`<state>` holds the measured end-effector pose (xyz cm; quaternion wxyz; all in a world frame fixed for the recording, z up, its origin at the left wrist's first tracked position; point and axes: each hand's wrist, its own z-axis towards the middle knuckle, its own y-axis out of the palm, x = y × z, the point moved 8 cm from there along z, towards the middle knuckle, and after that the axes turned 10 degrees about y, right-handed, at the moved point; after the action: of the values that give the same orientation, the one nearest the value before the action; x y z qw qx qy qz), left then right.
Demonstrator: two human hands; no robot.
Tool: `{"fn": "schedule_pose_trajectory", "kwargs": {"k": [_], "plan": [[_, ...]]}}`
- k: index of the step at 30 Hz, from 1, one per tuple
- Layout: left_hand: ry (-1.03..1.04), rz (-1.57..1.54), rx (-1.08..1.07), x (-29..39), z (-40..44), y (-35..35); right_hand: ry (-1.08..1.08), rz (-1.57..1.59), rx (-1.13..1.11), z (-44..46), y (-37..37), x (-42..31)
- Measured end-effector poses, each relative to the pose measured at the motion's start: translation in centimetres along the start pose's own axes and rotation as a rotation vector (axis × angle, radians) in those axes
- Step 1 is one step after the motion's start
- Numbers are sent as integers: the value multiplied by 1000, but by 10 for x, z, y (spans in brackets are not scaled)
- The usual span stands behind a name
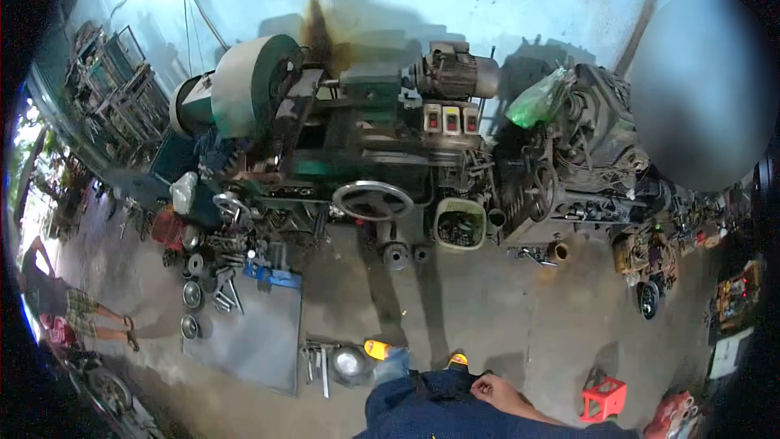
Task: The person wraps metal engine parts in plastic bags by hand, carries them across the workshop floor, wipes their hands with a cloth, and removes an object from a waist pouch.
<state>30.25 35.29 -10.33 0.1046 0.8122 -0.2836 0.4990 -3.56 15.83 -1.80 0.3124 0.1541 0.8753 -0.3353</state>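
My right hand (487,390) is in front of my waist, at the bottom of the view. Its fingers are curled in against the front of my dark blue shirt (431,415), and anything inside them is hidden. My left hand is out of sight. Below me, my feet show in yellow shoes (377,349) on the concrete floor. To the left of my feet lie a round metal bowl (351,364) and several flat metal bars (317,366).
A green lathe-like machine with a handwheel (373,201) stands ahead against the wall. A pale bin (460,224) is beside it. A metal sheet (252,333) and loose parts lie left. Right is a red stool (603,398). Another person (73,301) stands far left.
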Motion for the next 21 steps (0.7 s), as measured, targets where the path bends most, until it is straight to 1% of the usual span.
{"fn": "schedule_pose_trajectory", "kwargs": {"k": [3, 4, 7, 9, 11, 12, 16, 19, 21], "plan": [[2, 17, -3, -18, -35, 25, -76, 165, 79, -40, -19, 29], [-1, 23, -1, -25, -49, 32, -29, 180, 69, -54, -23, 34], [-14, 35, 8, -49, -95, 53, -58, 284, -42, -79, -26, 65], [-29, 46, 19, -66, -127, 62, 13, 248, -145, -90, -30, 82], [-43, 57, 30, -80, -155, 68, 90, 187, -230, -96, -42, 70], [-47, 60, 37, -85, -166, 71, 75, 165, -285, -98, -46, 64], [-68, 85, 55, -105, -199, 75, 22, 84, -416, -95, -36, 83], [-74, 106, 58, -111, -210, 75, 32, 67, -453, -95, -32, 97], [-73, 120, 56, -112, -212, 75, -1, 88, -425, -99, -39, 94]]}}
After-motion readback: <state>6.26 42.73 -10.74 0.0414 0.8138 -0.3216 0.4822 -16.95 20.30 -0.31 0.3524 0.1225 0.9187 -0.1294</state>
